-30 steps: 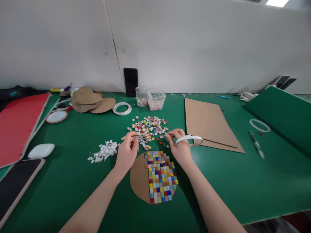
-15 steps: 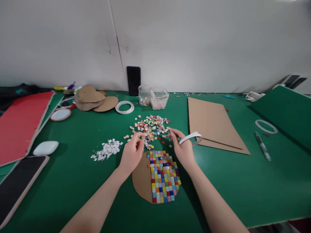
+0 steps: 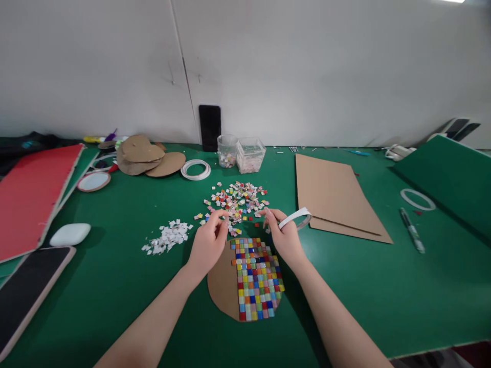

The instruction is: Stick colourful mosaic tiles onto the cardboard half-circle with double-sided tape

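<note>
A round cardboard disc [image 3: 222, 286] lies in front of me, its right part covered by rows of coloured mosaic tiles [image 3: 259, 281] and its left part bare. Above the disc's upper left edge is my left hand [image 3: 210, 237], thumb and forefinger pinched together; whatever is between them is too small to make out. My right hand [image 3: 283, 235] is at the upper right edge, with a roll of white tape [image 3: 305, 220] hooked in it and the fingertips near the tiles. Just beyond both hands is a loose heap of mosaic tiles [image 3: 245, 197].
White paper bits [image 3: 171, 236] lie left of my left hand. Behind the heap stand a clear cup [image 3: 227, 153], a clear box [image 3: 250, 156] and a phone [image 3: 210, 128]. Cardboard sheets [image 3: 333, 191] and a pen [image 3: 412, 230] are on the right, cardboard discs [image 3: 140, 156] at back left.
My right hand has moved slightly left, toward the tile heap, with the tape roll still in it. My left hand stays nearly in place. The view has shifted a little.
</note>
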Tool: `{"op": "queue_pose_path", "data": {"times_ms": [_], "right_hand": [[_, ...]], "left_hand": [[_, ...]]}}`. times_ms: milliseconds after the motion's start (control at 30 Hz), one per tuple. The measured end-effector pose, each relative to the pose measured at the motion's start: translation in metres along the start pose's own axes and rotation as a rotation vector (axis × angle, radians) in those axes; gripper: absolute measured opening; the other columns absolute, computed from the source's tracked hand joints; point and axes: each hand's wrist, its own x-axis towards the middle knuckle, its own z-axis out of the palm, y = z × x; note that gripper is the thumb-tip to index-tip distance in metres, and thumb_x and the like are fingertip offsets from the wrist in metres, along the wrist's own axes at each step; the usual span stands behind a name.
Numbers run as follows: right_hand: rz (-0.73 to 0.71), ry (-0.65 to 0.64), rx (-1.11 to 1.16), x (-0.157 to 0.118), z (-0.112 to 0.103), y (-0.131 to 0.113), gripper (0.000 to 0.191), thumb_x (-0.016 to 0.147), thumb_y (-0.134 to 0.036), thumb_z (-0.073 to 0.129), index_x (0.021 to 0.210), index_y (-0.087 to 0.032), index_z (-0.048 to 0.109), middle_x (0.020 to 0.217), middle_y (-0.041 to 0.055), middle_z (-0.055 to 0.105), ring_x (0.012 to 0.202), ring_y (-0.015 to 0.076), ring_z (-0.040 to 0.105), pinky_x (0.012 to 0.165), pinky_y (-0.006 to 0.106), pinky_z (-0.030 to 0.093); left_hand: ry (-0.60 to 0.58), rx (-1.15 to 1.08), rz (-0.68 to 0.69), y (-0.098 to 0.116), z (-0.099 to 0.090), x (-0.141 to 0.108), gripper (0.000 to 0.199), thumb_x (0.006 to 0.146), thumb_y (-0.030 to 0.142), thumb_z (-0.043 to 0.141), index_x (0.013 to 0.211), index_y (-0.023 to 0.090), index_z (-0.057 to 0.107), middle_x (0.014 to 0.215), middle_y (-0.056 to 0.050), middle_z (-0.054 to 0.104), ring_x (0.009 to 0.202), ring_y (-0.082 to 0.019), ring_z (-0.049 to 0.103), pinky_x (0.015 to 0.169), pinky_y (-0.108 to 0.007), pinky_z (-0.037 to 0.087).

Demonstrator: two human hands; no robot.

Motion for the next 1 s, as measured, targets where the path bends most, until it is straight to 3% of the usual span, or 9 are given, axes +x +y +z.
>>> {"op": "queue_pose_path", "data": {"times_ms": [267, 433, 600, 733, 1000], "right_hand": [[0.071, 0.036, 0.089, 0.004, 0.001, 0.005, 0.024, 0.079, -0.038, 0.058, 0.085, -0.016, 0.064, 0.083, 0.0082, 0.065, 0.071, 0.0200, 0.060, 0.065, 0.033, 0.049], [0.026, -0.102, 0.126, 0.000, 0.002, -0.007, 0.028, 0.086, -0.036, 0.048, 0.091, -0.016, 0.066, 0.070, 0.0032, 0.057, 0.066, 0.0159, 0.055, 0.064, 0.031, 0.044], [0.117, -0.298, 0.352, -0.007, 0.006, -0.017, 0.036, 0.083, -0.033, 0.056, 0.117, -0.024, 0.050, 0.062, -0.0051, 0.046, 0.052, 0.0105, 0.046, 0.050, 0.024, 0.039], [0.167, -0.447, 0.482, -0.011, 0.006, -0.020, 0.039, 0.082, -0.034, 0.057, 0.119, -0.026, 0.046, 0.062, -0.0057, 0.047, 0.050, 0.0094, 0.043, 0.045, 0.021, 0.036], [0.192, -0.430, 0.479, -0.012, 0.011, -0.022, 0.032, 0.083, -0.038, 0.055, 0.112, -0.026, 0.050, 0.060, -0.0051, 0.045, 0.047, 0.0100, 0.045, 0.044, 0.023, 0.040]], "left_hand": [[-0.011, 0.017, 0.008, 0.002, -0.001, -0.002, 0.020, 0.092, 0.032, 0.034, 0.102, 0.021, 0.048, 0.052, 0.005, 0.043, 0.042, -0.010, 0.039, 0.042, -0.022, 0.027], [-0.060, -0.032, 0.017, 0.006, 0.000, -0.004, 0.021, 0.092, 0.034, 0.034, 0.105, 0.022, 0.046, 0.053, 0.006, 0.041, 0.042, -0.010, 0.037, 0.042, -0.022, 0.025], [-0.165, -0.038, 0.087, 0.014, 0.003, -0.004, 0.024, 0.091, 0.038, 0.036, 0.078, 0.020, 0.045, 0.057, 0.005, 0.039, 0.048, -0.010, 0.038, 0.046, -0.022, 0.028], [-0.265, -0.042, 0.154, 0.020, 0.005, -0.005, 0.026, 0.091, 0.038, 0.036, 0.077, 0.020, 0.048, 0.068, 0.002, 0.049, 0.061, -0.012, 0.046, 0.055, -0.023, 0.035], [-0.286, -0.075, 0.151, 0.023, 0.008, -0.004, 0.031, 0.092, 0.040, 0.033, 0.077, 0.020, 0.052, 0.072, 0.000, 0.055, 0.066, -0.014, 0.051, 0.062, -0.025, 0.040]]}}
